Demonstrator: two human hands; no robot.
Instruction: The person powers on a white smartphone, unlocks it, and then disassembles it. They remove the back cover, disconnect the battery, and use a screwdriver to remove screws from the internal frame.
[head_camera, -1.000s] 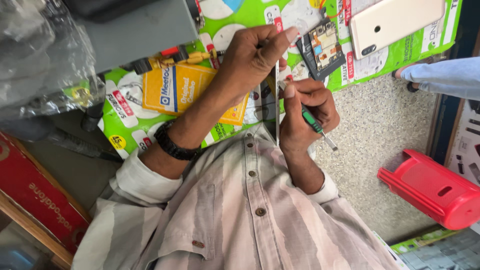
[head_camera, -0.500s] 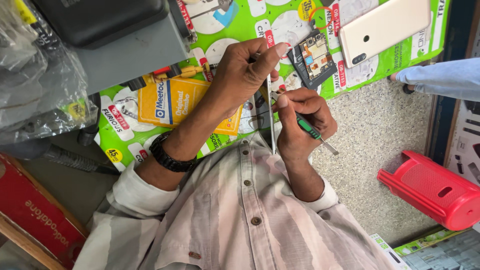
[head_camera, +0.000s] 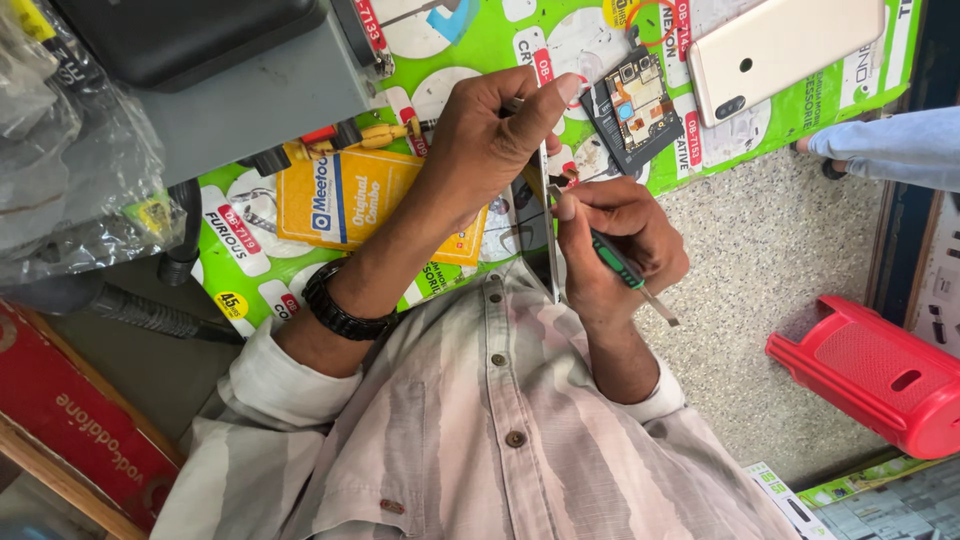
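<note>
A thin phone panel stands on edge just above the shirt, seen as a pale sliver. The left hand pinches its top edge. The right hand grips a green-handled tool against its side. Beyond lie a circuit board and gold phone on the green mat.

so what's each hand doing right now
left hand: closed on the edge of a thin phone panel, held edge-on.
right hand: closed on a green-handled tool, its tip at the panel.
</note>
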